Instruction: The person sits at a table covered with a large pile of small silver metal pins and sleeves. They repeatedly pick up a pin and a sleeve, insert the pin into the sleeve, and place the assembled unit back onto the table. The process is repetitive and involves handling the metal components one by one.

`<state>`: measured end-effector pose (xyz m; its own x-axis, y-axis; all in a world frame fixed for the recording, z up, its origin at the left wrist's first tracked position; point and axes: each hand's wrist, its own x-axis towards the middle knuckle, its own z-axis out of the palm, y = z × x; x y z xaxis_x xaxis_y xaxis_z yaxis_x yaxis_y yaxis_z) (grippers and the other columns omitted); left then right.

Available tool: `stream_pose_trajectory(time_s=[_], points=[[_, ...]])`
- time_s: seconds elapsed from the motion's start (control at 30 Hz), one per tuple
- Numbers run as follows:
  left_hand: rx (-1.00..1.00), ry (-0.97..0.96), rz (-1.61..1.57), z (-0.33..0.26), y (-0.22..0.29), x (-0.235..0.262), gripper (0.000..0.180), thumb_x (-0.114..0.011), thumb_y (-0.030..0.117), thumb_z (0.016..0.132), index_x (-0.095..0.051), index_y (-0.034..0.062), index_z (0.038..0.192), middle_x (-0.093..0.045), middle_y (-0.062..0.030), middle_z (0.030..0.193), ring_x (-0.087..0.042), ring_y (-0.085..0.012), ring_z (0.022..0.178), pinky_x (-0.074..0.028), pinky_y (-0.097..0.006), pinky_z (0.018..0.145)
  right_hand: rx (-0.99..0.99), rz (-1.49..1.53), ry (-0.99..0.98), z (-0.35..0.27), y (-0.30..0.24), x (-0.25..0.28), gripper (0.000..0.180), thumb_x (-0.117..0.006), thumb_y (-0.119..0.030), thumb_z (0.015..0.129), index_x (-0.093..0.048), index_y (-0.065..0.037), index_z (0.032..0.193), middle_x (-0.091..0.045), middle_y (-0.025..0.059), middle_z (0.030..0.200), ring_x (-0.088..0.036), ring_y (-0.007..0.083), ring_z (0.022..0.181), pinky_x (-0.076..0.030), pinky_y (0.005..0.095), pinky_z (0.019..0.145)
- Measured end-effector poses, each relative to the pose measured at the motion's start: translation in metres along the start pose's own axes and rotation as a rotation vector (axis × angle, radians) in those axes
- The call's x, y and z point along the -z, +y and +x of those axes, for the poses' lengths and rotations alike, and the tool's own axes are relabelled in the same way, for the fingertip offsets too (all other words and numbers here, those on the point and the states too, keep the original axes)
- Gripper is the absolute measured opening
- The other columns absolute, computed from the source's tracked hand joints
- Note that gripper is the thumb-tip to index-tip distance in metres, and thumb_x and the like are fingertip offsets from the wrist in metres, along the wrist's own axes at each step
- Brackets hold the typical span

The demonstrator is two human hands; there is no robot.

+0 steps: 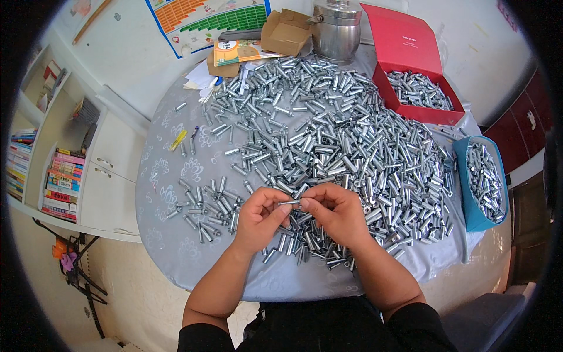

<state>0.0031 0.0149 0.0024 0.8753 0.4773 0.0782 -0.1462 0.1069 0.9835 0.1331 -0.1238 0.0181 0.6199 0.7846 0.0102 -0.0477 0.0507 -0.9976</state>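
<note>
Over the near part of the table, my left hand and my right hand meet, fingers closed in a pinch. Between their fingertips lies a thin silvery anchor bolt, held level by both. Its ends are partly covered by the fingers. A wide heap of shiny metal sleeves and bolts spreads beneath and beyond my hands. To the left of my left hand, a smaller loose group of anchor bolts lies apart from the big heap.
A red box with its lid raised and a blue fabric bin, both full of metal pieces, stand at the right. A metal canister, a cardboard box and a book sit at the back. Yellow-handled tool at left.
</note>
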Motion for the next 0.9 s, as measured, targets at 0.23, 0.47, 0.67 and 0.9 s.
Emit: stream_pose_trajectory(time_s=[0.23, 0.47, 0.67, 0.9], points=[[-0.256, 0.456, 0.353, 0.006, -0.010, 0.010, 0.014, -0.062, 0.005, 0.090, -0.061, 0.0005, 0.104, -0.066, -0.0044, 0.092, -0.058, -0.0074, 0.078, -0.047, -0.022, 0.072, -0.019, 0.262, 0.339, 0.005, -0.014, 0.006, 0.005, -0.061, -0.005, 0.092, -0.059, -0.001, 0.094, -0.067, 0.0079, 0.082, -0.063, 0.0105, 0.065, -0.049, 0.0222, 0.055], [-0.362, 0.454, 0.806, 0.012, -0.003, 0.013, 0.016, -0.062, 0.006, 0.086, -0.065, 0.0010, 0.101, -0.066, -0.0102, 0.096, -0.061, -0.0200, 0.087, -0.048, -0.030, 0.078, 0.381, 0.379, 0.537, 0.009, -0.012, 0.005, 0.026, -0.051, 0.001, 0.095, -0.043, 0.000, 0.119, -0.059, 0.0190, 0.124, -0.067, 0.0236, 0.097, -0.054, 0.0273, 0.074], [-0.251, 0.412, 0.777, 0.011, 0.004, 0.011, 0.020, -0.061, 0.005, 0.085, -0.066, 0.0018, 0.104, -0.066, -0.0117, 0.102, -0.061, -0.0233, 0.090, -0.048, -0.033, 0.083, 0.290, 0.343, 0.367, 0.006, -0.002, 0.006, 0.019, -0.053, -0.003, 0.095, -0.048, -0.001, 0.114, -0.065, 0.0153, 0.114, -0.068, 0.0192, 0.091, -0.053, 0.0247, 0.070], [-0.218, 0.157, 0.970, 0.013, 0.040, 0.007, 0.024, -0.057, 0.004, 0.087, -0.067, 0.0058, 0.109, -0.064, -0.0125, 0.110, -0.061, -0.0245, 0.100, -0.047, -0.033, 0.088, 0.201, 0.315, 0.299, 0.004, 0.000, 0.004, 0.013, -0.056, -0.007, 0.095, -0.057, -0.001, 0.107, -0.067, 0.0098, 0.100, -0.066, 0.0128, 0.078, -0.049, 0.0218, 0.063]])
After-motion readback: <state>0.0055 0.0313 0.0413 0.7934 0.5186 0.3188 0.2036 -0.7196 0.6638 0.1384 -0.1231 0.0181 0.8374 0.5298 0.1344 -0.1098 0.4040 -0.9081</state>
